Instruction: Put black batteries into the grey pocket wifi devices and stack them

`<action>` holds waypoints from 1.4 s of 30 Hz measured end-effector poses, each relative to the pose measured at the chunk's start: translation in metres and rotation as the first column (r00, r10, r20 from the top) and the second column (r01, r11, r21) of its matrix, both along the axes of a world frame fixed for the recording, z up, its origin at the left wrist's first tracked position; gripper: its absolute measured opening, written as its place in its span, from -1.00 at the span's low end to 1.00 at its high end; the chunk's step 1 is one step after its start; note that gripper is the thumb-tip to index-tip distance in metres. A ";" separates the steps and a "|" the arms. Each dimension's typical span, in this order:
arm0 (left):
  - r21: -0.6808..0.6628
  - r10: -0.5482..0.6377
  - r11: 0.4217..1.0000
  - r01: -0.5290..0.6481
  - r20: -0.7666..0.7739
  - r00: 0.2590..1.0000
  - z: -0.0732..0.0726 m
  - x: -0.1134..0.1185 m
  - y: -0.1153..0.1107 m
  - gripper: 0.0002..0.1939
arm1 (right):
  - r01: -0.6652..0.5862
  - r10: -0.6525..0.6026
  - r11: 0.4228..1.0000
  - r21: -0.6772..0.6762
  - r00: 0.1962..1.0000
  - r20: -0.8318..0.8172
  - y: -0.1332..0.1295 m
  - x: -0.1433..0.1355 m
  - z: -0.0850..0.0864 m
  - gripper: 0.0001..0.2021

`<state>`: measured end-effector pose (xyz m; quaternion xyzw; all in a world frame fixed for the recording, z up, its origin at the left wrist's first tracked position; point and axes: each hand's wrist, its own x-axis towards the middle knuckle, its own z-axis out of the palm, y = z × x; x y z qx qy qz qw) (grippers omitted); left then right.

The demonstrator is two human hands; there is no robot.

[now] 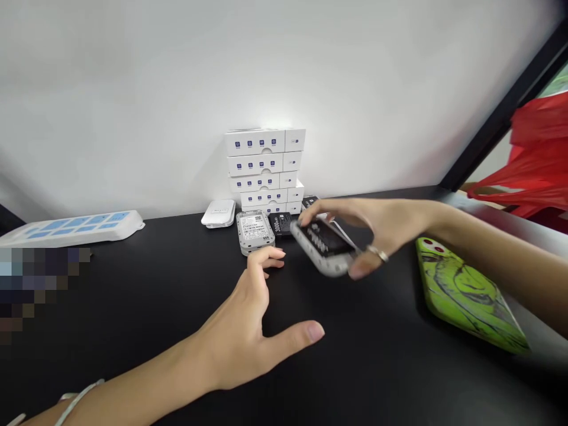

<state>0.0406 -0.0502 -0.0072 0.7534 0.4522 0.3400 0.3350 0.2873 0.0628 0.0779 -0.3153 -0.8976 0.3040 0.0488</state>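
Observation:
My right hand [377,228] grips a white pocket-sized device [328,260] with a black battery [326,238] in its exposed back, tilted above the table and slightly blurred. My left hand [248,322] is open, thumb and fingers apart, holding nothing. Just beyond its fingertips lies another white device with its cover off [256,231], showing a printed label inside. A black battery marked 3000 [280,225] rests beside that device. Further black batteries [309,201] lie partly hidden behind my right hand.
Several white boxes [265,163] are stacked against the wall. White covers [219,213] lie piled left of them. A white and blue power strip [75,228] is at the far left. A phone in a green case [470,293] lies under my right forearm; a red bag [532,154] is beyond.

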 end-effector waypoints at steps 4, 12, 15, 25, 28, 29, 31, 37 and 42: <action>0.005 0.019 1.000 -0.018 -0.056 0.998 0.003 0.001 -0.001 -0.35 | 0.157 -0.163 0.969 0.190 0.986 0.015 0.057 0.020 -0.004 -0.36; 0.079 -0.215 0.966 0.247 -0.286 0.934 0.020 0.002 0.002 -0.86 | 0.137 -0.154 0.975 0.176 0.985 0.084 0.096 0.017 -0.024 -0.38; 0.108 -0.222 0.958 0.264 -0.300 0.928 0.019 0.003 0.002 -0.86 | 0.138 -0.178 0.954 0.266 0.975 0.133 0.085 0.012 -0.014 -0.40; 0.118 -0.219 0.957 0.265 -0.304 0.927 0.021 0.005 0.002 -0.88 | 0.240 -0.266 0.917 0.319 0.963 0.041 0.014 -0.092 -0.017 -0.57; 0.114 -0.215 0.960 0.257 -0.292 0.932 0.021 0.004 0.002 -0.87 | 0.268 -0.283 0.907 0.324 0.959 0.000 0.015 -0.108 -0.032 -0.60; 0.115 -0.210 0.961 0.251 -0.286 0.935 0.021 0.004 0.001 -0.86 | 0.270 -0.281 0.906 0.325 0.959 -0.013 0.015 -0.108 -0.033 -0.61; 0.135 -0.186 0.964 0.227 -0.265 0.946 0.021 0.003 0.000 -0.83 | 0.281 -0.285 0.899 0.335 0.958 -0.041 0.014 -0.103 -0.032 -0.64; 0.336 0.070 0.941 -0.032 -0.100 0.992 0.015 0.000 -0.002 -0.70 | 0.410 -0.394 0.861 0.301 0.912 -0.117 -0.022 -0.066 -0.026 -0.72; 0.280 0.224 0.944 -0.173 -0.163 0.961 0.002 0.000 0.002 -0.22 | 0.446 -0.442 0.869 0.217 0.894 -0.067 -0.068 -0.048 -0.046 -0.75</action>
